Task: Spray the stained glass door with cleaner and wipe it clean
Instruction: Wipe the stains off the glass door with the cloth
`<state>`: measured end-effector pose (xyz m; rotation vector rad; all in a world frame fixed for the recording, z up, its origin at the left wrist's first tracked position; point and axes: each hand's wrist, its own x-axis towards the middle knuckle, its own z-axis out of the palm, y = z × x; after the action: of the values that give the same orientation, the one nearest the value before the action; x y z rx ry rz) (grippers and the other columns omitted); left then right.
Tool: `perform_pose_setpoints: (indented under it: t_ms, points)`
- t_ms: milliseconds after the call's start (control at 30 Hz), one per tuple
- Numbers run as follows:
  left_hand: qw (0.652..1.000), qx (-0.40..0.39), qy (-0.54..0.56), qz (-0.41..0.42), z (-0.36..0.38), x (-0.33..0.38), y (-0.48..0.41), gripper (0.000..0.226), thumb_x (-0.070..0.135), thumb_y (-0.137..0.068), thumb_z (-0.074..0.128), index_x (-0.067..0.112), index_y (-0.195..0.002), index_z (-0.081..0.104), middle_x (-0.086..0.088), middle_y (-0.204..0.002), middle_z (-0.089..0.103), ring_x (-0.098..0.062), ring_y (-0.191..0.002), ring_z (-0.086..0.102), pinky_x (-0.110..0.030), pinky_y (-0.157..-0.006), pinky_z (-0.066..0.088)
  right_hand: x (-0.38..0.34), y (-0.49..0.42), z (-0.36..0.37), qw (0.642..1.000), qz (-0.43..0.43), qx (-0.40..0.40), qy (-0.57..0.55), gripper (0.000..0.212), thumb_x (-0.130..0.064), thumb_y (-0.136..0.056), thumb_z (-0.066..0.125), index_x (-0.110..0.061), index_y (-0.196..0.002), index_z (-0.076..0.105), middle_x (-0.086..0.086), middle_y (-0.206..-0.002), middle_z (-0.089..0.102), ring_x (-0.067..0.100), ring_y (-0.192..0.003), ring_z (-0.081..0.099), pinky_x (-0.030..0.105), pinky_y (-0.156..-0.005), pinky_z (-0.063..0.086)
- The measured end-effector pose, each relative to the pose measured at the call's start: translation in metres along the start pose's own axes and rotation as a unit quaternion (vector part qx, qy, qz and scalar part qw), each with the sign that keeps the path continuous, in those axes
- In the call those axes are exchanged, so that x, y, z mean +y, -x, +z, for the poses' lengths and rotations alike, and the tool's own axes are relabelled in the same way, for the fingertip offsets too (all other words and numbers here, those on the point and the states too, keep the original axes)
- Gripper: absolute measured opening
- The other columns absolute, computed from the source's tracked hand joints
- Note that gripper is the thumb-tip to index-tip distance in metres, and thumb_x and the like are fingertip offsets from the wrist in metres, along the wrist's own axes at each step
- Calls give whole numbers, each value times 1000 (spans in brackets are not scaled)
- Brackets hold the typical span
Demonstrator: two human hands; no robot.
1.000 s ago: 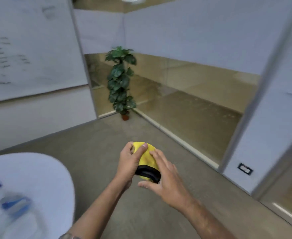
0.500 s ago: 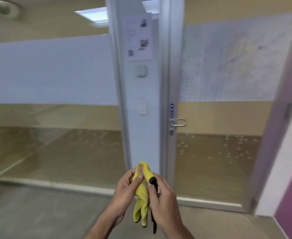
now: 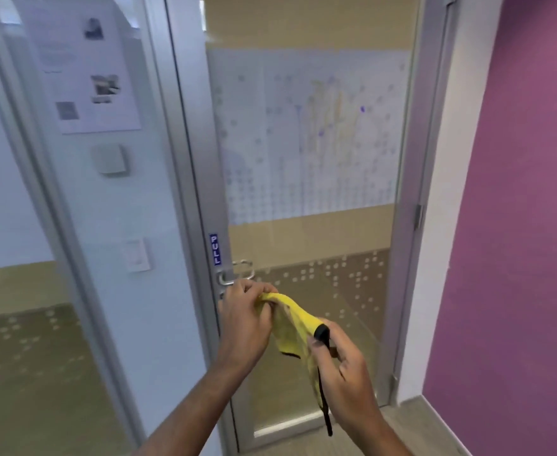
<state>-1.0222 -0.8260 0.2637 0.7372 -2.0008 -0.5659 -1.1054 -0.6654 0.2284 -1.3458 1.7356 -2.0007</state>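
Note:
The glass door point(image 3: 310, 232) stands shut straight ahead in a grey metal frame. Yellowish streaks and purple spots point(image 3: 336, 116) mark its frosted dotted band at upper centre. A yellow cloth with black edging point(image 3: 292, 327) is stretched between both hands in front of the lower pane. My left hand point(image 3: 242, 319) pinches its upper left corner just below the door handle point(image 3: 237, 274). My right hand point(image 3: 344, 360) grips the cloth's right end, and a black strip hangs down from it. No spray bottle is in view.
A purple wall point(image 3: 517, 225) closes off the right side close to the door. Left of the door a white panel point(image 3: 112, 199) carries a paper notice, a small box and a switch. Glass partitions continue to the left. A blue PULL sticker point(image 3: 215, 249) sits above the handle.
The view has swung from the table and plant corner to the door and come much closer. The bunched cloth has been pulled open between the two hands.

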Motion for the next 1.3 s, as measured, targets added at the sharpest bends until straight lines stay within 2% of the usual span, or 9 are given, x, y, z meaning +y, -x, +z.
perform_pose_setpoints:
  t_ms: [200,367,533,600,700,767,933,1133,1300]
  points:
    - [984,-75,155,-43,90,0,-75,36,-4,-88,59,30,-92,72,8,-97,74,-13,-88,69,-35,-80,58,65,-77,-34,993,-76,-10,88,28,-24,-102,59,-37,-125,67,-13,-140,62,11,-133,58,17,-101,46]
    - [909,-114,361,-175,154,13,-128,18,0,-96,55,2,-91,71,-5,-102,78,-14,-93,65,-19,-75,53,133,-140,-60,976,-143,-21,163,40,-27,-92,57,-42,-128,61,-21,-153,50,3,-141,50,15,-106,44]
    - [934,-160,313,-60,196,15,-191,32,-9,-77,64,22,-79,73,5,-105,75,-8,-108,65,-16,-86,48,174,-204,-79,953,-151,-113,237,41,-67,-94,57,-47,-131,55,-33,-161,26,-11,-150,24,14,-117,31]
    - [947,-180,268,7,206,16,-219,38,-10,-71,54,24,-75,72,3,-105,75,-8,-110,67,-18,-95,46,189,-230,-80,968,-124,-71,206,53,-79,-87,56,-44,-127,62,-26,-158,41,-6,-146,36,19,-114,40]
    - [952,-205,202,104,215,20,-263,44,-13,-70,49,24,-76,72,8,-105,75,-9,-110,68,-21,-100,47,213,-282,-73,983,-64,121,123,23,-52,-89,72,-44,-110,66,-13,-125,69,2,-112,65,26,-81,59]
    - [951,-223,170,133,220,18,-293,47,-15,-70,48,24,-77,72,13,-110,75,-8,-116,68,-20,-102,48,226,-321,-66,978,-16,179,103,32,-29,-90,77,-44,-113,62,-6,-122,68,5,-106,66,28,-75,59]
    - [959,-225,118,123,235,-11,-363,49,-15,-73,47,28,-77,72,15,-118,76,-2,-124,65,-22,-105,49,250,-399,-34,977,25,173,120,46,-43,-92,68,-24,-132,55,-10,-126,49,18,-113,60,46,-83,58]
    - [957,-252,86,114,251,-62,-428,42,-19,-77,47,13,-81,74,9,-125,74,7,-123,63,-24,-97,56,289,-470,30,964,59,213,151,71,-29,-88,80,-12,-148,46,7,-145,44,33,-129,54,50,-100,52]
    - [937,-275,34,215,260,-100,-465,41,-9,-69,45,14,-89,72,4,-133,70,1,-128,59,-20,-101,50,308,-501,72,942,92,238,217,101,-24,-76,90,-17,-157,31,14,-156,33,41,-127,54,56,-99,50]
